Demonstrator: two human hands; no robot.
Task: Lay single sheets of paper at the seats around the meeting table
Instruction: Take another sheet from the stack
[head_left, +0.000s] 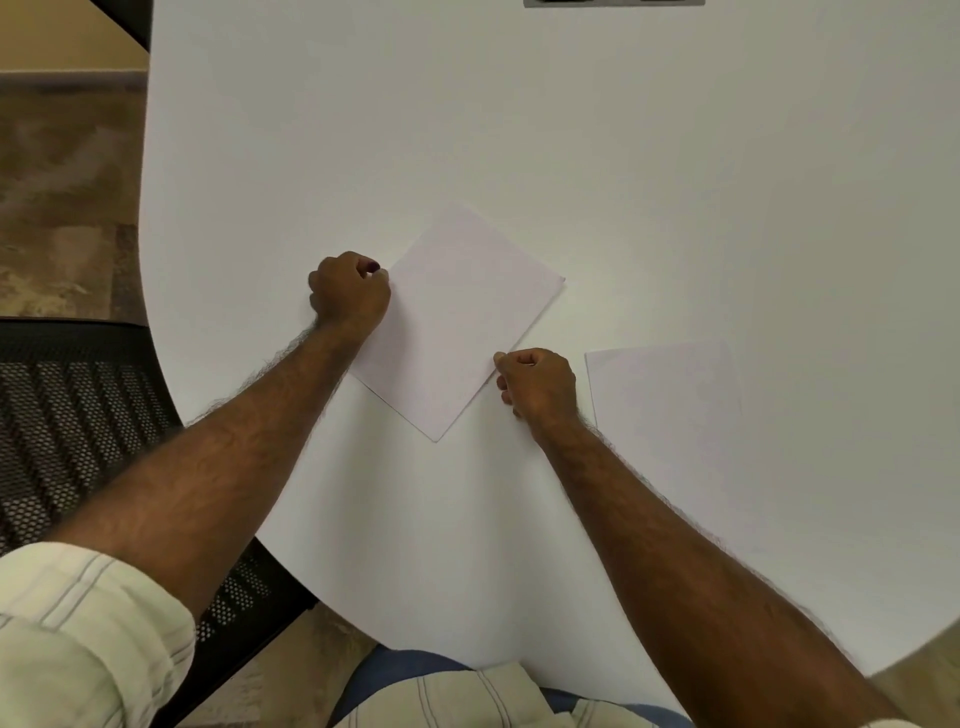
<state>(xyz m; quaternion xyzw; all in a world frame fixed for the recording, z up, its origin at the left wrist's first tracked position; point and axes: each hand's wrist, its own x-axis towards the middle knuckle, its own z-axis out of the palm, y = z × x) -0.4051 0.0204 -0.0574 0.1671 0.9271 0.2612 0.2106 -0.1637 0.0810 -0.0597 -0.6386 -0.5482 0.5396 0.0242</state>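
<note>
A white sheet of paper (457, 322) lies turned like a diamond on the white meeting table (519, 130). My left hand (349, 295) pinches its left edge with curled fingers. My right hand (537, 384) pinches its lower right edge. It may be a thin stack; I cannot tell. A second white sheet (670, 410) lies flat to the right of my right hand, near the table's front edge, and nothing touches it.
A black mesh chair (78, 426) stands at the table's rounded left end. Patterned carpet (57, 208) shows at left. A grey cable box (613, 2) sits in the table at the top edge of view.
</note>
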